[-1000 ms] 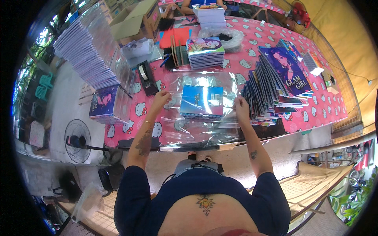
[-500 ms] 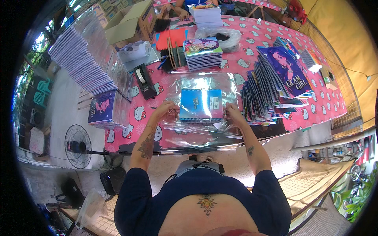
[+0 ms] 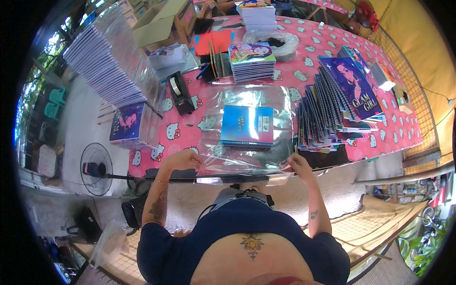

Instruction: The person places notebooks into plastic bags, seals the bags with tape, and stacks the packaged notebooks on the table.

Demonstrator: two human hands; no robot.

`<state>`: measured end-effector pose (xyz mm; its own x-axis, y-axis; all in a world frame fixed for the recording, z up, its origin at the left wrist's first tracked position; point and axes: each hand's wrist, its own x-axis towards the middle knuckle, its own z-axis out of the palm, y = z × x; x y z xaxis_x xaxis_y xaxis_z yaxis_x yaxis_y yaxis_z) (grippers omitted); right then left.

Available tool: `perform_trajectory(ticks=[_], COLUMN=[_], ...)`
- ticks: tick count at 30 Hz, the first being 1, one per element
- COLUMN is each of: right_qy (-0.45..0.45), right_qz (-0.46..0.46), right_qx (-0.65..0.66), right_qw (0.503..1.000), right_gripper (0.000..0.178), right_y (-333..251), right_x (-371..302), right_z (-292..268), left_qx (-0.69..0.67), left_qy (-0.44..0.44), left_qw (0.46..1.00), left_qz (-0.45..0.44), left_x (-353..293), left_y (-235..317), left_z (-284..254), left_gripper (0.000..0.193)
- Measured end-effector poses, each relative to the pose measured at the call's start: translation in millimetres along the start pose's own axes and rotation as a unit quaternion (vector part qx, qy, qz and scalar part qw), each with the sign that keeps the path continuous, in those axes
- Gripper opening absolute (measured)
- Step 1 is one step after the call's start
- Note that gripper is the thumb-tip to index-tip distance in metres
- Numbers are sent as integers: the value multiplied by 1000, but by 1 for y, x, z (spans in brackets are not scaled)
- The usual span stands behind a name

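Observation:
A stack of spiral notebooks with a blue cover on top (image 3: pixel 247 125) lies on a clear plastic sheet (image 3: pixel 213 151) in front of me. Near the table's front edge, my left hand (image 3: pixel 186 160) pinches the sheet's near left corner. My right hand (image 3: pixel 299 164) has its fingers closed on the near right corner. Between the hands, the near edge of the plastic is spread toward me, and neither hand touches the notebooks.
A black tape dispenser (image 3: pixel 180 94) stands left of the sheet. Tall notebook stacks rise at the left (image 3: pixel 102 71) and right (image 3: pixel 344 88). Behind are another notebook pile (image 3: pixel 251 64), a ring of clear plastic (image 3: pixel 283 46) and an open cardboard box (image 3: pixel 164 28). A person sits across the table.
Both hands have moved from the sides of the notebook stack toward me and slightly apart. The plastic's near edge, bunched before, now lies flatter toward the table edge.

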<state>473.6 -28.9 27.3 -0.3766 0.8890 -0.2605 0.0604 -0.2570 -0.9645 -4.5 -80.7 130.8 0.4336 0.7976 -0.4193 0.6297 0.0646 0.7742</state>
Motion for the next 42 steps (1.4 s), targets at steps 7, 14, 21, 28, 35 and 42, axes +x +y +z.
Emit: perform_trajectory(ticks=[7,14,21,28,35,42], right_qy=[218,183,23,-40,64,400], right_qz=[-52,-72,49,60,23,-261], right_qx=[115,16,34,39,49,-384], right_qw=[968,980,998,997,996,790], right_gripper=[35,23,18,21,22,45], right_y=[-34,-23,-31,-9,-10,-38], right_x=[39,66,110,120,84,9], right_z=[28,31,25,10,3,101], left_qx=[-247,-231,-328,-378,-364,-348], left_qy=[364,369,181,175,187,212], left_qw=[897,900,923,906,912,912], left_qz=[38,-39,-84,-76,-40,-45], left_x=[90,128,152,149,113,107], left_y=[-39,-48,-51,-58,-38,-52], left_z=[-13,-14,0,0,-29,-36], left_gripper=[24,23,20,17,20,21])
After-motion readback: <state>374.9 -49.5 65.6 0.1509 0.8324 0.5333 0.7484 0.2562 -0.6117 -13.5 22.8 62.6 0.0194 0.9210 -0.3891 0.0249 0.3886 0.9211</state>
